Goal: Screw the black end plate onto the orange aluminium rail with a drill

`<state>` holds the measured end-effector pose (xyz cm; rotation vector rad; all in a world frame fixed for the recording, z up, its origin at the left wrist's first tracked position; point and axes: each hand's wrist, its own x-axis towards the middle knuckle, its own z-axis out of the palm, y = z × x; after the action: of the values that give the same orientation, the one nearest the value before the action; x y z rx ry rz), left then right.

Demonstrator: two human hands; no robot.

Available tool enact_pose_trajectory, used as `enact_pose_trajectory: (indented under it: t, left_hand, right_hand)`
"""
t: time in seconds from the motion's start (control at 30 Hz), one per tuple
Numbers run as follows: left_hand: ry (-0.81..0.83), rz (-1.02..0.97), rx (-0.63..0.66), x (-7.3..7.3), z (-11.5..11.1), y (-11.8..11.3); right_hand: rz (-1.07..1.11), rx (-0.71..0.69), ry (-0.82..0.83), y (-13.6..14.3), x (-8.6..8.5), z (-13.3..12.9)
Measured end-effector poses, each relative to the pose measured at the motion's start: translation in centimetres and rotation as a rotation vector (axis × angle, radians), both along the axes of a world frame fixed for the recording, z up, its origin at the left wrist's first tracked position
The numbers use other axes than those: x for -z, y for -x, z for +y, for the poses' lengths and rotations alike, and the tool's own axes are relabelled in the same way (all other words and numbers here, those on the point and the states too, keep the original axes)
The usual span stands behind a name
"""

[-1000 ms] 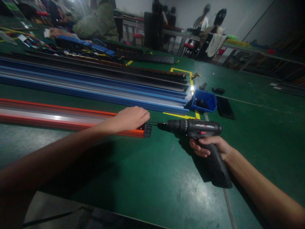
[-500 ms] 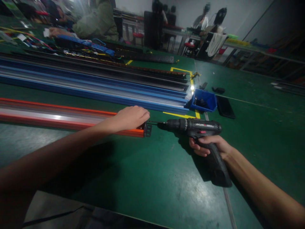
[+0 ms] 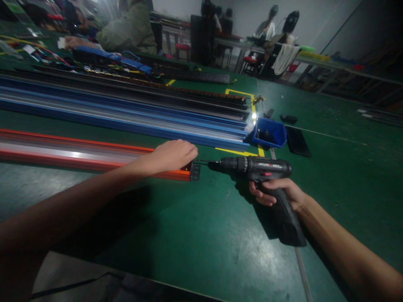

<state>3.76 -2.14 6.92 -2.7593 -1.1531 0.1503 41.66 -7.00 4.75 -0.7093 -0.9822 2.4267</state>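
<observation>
A long orange metal profile [image 3: 75, 154] with a silvery channel lies across the left of the table. My left hand [image 3: 176, 155] is closed over its right end, the fingertips curled down out of sight. On that end sits a black slotted end cap [image 3: 195, 172], partly covered by the hand. My right hand [image 3: 285, 191] grips a black cordless drill [image 3: 267, 167] by its handle, a finger at the trigger. The drill lies level and points left. Its long thin bit [image 3: 206, 161] reaches to the end cap; the tip's contact is too small to make out.
Blue profiles [image 3: 157, 126] lie behind the orange one, with black strips beyond. A blue bin [image 3: 270, 132] of small dark parts stands at their right end, beside a black flat device [image 3: 298, 141]. A co-worker's sleeve [image 3: 129, 31] and wires [image 3: 47, 52] are across the green table [image 3: 201, 235].
Almost nothing differs. The drill and my right hand have shifted very slightly left; my left hand stays on the orange profile.
</observation>
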Motion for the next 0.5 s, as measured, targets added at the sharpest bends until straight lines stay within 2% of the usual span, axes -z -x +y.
enact_pose_trajectory:
  t: [0.2, 0.5]
  left_hand:
    - [-0.014, -0.007, 0.025, 0.42, 0.21, 0.32]
    - [0.008, -0.007, -0.026, 0.10, 0.13, 0.00]
  right_hand:
    - [0.003, 0.006, -0.005, 0.06, -0.11, -0.04]
    - [0.010, 0.010, -0.001, -0.03, 0.00, 0.00]
